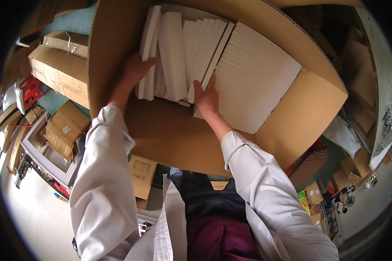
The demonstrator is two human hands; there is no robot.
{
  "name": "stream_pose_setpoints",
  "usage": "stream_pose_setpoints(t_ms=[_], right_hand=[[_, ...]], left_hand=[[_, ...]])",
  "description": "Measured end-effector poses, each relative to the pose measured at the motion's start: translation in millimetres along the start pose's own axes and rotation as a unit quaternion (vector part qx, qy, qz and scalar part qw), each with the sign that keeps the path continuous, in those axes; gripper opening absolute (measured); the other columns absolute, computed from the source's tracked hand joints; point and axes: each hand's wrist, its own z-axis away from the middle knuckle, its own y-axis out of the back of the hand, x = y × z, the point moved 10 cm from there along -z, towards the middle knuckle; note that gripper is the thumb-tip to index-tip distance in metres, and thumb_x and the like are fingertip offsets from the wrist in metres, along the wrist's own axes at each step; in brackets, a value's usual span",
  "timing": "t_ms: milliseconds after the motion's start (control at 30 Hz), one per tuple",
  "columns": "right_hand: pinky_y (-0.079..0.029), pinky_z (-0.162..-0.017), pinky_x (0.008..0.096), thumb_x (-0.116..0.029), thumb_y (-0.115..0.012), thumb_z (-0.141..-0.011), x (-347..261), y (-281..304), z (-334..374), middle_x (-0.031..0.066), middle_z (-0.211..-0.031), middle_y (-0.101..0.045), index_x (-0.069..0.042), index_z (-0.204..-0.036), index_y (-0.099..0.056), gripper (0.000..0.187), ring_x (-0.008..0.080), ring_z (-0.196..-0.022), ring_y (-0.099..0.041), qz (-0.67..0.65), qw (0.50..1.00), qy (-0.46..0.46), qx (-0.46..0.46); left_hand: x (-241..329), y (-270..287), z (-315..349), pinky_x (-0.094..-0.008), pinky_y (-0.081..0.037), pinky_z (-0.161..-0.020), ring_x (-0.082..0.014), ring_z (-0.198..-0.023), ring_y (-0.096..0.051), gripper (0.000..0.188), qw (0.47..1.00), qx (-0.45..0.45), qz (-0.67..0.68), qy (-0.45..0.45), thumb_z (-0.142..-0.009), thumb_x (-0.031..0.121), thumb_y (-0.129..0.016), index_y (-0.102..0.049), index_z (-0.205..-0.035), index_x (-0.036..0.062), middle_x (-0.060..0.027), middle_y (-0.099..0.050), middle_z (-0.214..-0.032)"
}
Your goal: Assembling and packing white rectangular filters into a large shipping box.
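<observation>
Both my arms reach down into a large open cardboard box [309, 117]. Inside it stand several thin white box-like pieces [207, 39], packed in rows. My left hand [136, 69] is curled around the outer side of the leftmost white box [150, 45], thumb toward its face; most fingers are hidden. My right hand [207, 96] grips the lower end of a narrow white box [217, 54], thumb on its left side. A loose white box [173, 56] leans between my hands. To the right, a tight row of white boxes [252, 74] fills that part of the carton.
Taped cardboard cartons [61, 69] lie at the left, near a red plastic stool [30, 91]. An opened carton [65, 128] rests by a pale frame [35, 139]. Below the big box is a smaller carton [142, 176]. Clear plastic wrap [387, 124] hangs at the right.
</observation>
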Motion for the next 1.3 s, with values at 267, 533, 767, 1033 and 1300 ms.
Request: stream_pose_setpoints(t_ms=[267,533,767,1033,1300], right_hand=[[-0.055,-0.079,0.0501,-0.050,-0.058,-0.096,-16.2,12.7,-9.8,0.0295,-0.092,-0.070,0.008,-0.098,-0.063,0.058,0.0435,-0.090,-0.070,0.259,0.964,0.031,-0.048],[-0.054,-0.086,0.0486,-0.056,-0.043,-0.102,-6.0,1.6,-16.8,0.0263,-0.102,-0.071,0.006,-0.106,-0.064,0.066,0.0421,-0.099,-0.069,0.311,0.941,-0.018,-0.133],[-0.054,-0.087,0.0483,-0.054,-0.045,-0.101,-3.3,-2.9,-16.8,0.0248,-0.099,-0.072,0.006,-0.106,-0.063,0.063,0.0404,-0.099,-0.070,0.268,0.959,-0.050,-0.078],[-0.055,-0.084,0.0488,-0.053,-0.045,-0.101,-1.3,-4.2,-19.2,0.0257,-0.099,-0.072,0.004,-0.105,-0.064,0.060,0.0419,-0.095,-0.070,0.259,0.963,-0.022,-0.077],[-0.055,-0.085,0.0472,-0.060,-0.047,-0.097,1.0,2.4,-25.7,0.0231,-0.100,-0.072,0.004,-0.110,-0.065,0.067,0.0397,-0.096,-0.070,0.288,0.951,-0.011,-0.109]], left_hand=[[7.4,0.8,15.9,-0.0447,-0.049,-0.102,-0.0422,-0.117,-0.062,0.069,0.984,0.141,-0.106,-0.016,-0.082,0.041,-0.072,-0.054,-0.130,-0.0055,-0.0292,-0.064,-0.123],[93.9,-20.8,74.5,-0.0479,-0.056,-0.086,-0.0407,-0.099,-0.068,0.070,0.935,0.251,-0.193,-0.163,-0.079,0.044,-0.077,-0.053,-0.125,-0.0025,-0.0261,-0.066,-0.108],[78.8,-65.2,65.9,-0.0495,-0.057,-0.081,-0.0422,-0.104,-0.064,0.077,0.968,0.194,-0.157,-0.020,-0.069,0.041,-0.085,-0.046,-0.117,-0.0047,-0.0271,-0.058,-0.116],[51.8,-65.8,57.3,-0.0511,-0.054,-0.089,-0.0452,-0.108,-0.061,0.081,0.974,0.178,-0.137,-0.006,-0.071,0.030,-0.083,-0.039,-0.131,-0.0033,-0.0282,-0.054,-0.121],[50.4,-57.9,61.7,-0.0514,-0.052,-0.094,-0.0444,-0.111,-0.059,0.094,0.975,0.196,-0.096,-0.034,-0.073,0.024,-0.078,-0.028,-0.147,-0.0045,-0.0301,-0.055,-0.123]])
